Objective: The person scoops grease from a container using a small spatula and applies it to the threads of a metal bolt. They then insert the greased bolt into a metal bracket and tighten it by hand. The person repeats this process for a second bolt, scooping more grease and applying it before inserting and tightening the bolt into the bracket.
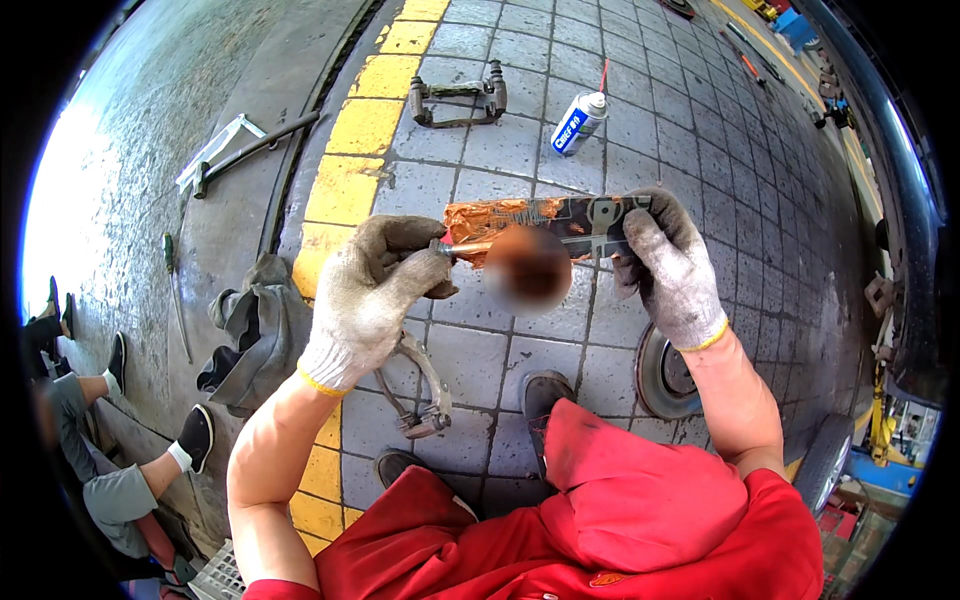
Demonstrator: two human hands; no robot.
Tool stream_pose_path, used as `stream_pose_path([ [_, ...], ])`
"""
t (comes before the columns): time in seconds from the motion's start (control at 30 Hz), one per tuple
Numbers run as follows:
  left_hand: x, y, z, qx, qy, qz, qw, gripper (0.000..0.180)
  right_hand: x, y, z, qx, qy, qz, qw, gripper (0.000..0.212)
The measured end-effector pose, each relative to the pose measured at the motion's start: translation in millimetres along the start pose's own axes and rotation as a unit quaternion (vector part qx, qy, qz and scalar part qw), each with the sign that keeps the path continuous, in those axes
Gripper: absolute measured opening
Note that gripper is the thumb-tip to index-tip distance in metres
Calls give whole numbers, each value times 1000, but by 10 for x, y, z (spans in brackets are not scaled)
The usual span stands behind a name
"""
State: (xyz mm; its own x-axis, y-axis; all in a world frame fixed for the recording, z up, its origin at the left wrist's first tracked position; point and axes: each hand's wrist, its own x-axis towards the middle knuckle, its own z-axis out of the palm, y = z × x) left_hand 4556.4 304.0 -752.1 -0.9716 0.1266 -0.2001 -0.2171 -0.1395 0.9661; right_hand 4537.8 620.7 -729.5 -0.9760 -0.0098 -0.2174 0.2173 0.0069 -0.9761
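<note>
My right hand [672,258], in a soiled white knitted glove, is closed on the right end of a flat black brake pad [580,213]. Shiny copper-coloured paste covers the left part of the pad's face. My left hand [375,290], gloved likewise, pinches a thin stick-like tool [470,247] coated in the same paste. It points right, across the lower edge of the pad; a blurred patch hides its far end and part of the pad. Both hands are raised above the tiled floor in front of my body.
A blue-white spray can [578,125] stands beyond the pad, near a brake caliper bracket [455,103]. Another bracket [432,385] and a brake disc [668,375] lie near my feet. Leftward are a hammer-like tool [255,152], screwdriver [175,290], grey cloth [258,325] and people's legs [135,490].
</note>
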Motion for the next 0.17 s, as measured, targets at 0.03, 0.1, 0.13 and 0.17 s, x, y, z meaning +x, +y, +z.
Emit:
stream_pose_path([
  [0.03,0,-10,-1,-5,3,-1,1000,32,2,4,2,0,-1,3,1000,31],
  [0.1,-3,0,-8,20,4,-1,1000,32,4,-13,14,32,-3,34,999,31],
  [0.13,-9,15,-15,31,4,0,999,33,-1,-29,24,47,-3,50,998,31],
  [0.17,-10,12,-18,31,4,0,1000,33,-2,-28,27,47,-3,49,998,31],
])
